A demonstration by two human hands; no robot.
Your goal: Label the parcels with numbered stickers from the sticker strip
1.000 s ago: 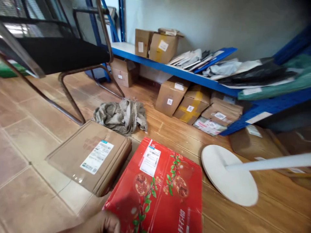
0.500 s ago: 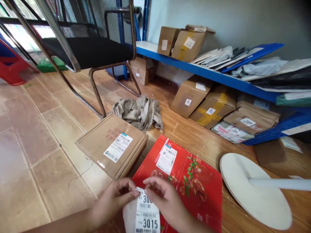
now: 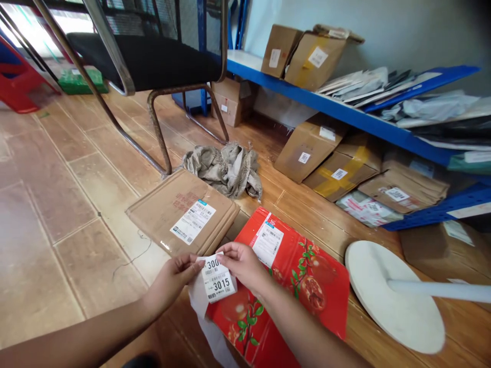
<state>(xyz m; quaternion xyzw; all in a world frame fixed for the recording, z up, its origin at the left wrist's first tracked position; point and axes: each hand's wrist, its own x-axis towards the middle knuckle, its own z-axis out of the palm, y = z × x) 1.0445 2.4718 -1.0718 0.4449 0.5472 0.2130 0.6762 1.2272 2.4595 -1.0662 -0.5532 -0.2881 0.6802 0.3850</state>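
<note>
My left hand and right hand pinch a white paper label strip above the left edge of the flat red cardboard box. I'm likely peeling one label off; next needs gentle pulling.

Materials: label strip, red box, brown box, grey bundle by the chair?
Label strip: likely paper, matte white; crisp black print, thin and bendable.
Red box: probably cardboard, smooth printed finish with slight sheen; creased top.
Brown box: cardboard, mostly matte; bare brown faces, a glint near one edge suggests clear tape.
Grey bundle: dull cloth or woven sacking; crumpled folds, frayed edges.
</note>
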